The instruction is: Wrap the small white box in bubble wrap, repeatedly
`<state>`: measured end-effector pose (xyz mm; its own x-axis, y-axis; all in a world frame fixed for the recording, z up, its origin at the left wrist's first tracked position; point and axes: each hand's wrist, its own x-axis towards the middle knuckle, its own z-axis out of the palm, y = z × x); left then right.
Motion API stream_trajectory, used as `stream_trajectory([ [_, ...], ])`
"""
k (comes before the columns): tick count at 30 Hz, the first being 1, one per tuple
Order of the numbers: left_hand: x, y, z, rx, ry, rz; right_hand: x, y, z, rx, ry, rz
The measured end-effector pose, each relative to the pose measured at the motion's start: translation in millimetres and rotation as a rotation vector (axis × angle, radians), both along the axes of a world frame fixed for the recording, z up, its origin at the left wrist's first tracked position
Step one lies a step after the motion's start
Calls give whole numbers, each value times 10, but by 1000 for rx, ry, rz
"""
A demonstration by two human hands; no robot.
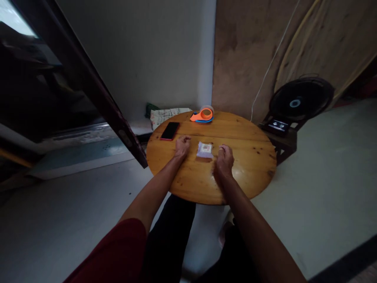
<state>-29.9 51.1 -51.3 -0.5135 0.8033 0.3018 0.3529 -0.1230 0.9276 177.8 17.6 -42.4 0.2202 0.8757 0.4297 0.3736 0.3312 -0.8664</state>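
Small packet (205,149): lying on the table (247,157) between your left hand (183,144) and right hand (225,157). Grip: fingers curling inward; closure and contents not showing clearly. Risk: your knuckles brushing, shifting it. Beyond: phone (170,131), tape dispenser (203,114) resting.

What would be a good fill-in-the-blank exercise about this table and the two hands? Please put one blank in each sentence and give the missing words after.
The small packet lies ____ the left hand and the right hand.
The phone on the table is nearer to the ____ hand.
The tape dispenser near the far edge is blue and ____.
The sleeve on the left arm is dark ____.

Missing words: between; left; orange; red.
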Motion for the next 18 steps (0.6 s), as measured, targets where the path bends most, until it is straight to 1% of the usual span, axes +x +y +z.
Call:
stream_trajectory([
  [5, -16, 24, -46, -5, 14, 1, -16, 8, -28, 17, -15, -5],
  [10, -33, 30, -79, -23, 15, -10, -4, -4, -19, -2, 5, 10],
  [14, -42, 11, -69, -28, 22, -16, 24, -31, -6, -15, 5, 25],
  [18, -25, -29, -21, -12, 13, -20, 47, -44, -6, 0, 27, 34],
])
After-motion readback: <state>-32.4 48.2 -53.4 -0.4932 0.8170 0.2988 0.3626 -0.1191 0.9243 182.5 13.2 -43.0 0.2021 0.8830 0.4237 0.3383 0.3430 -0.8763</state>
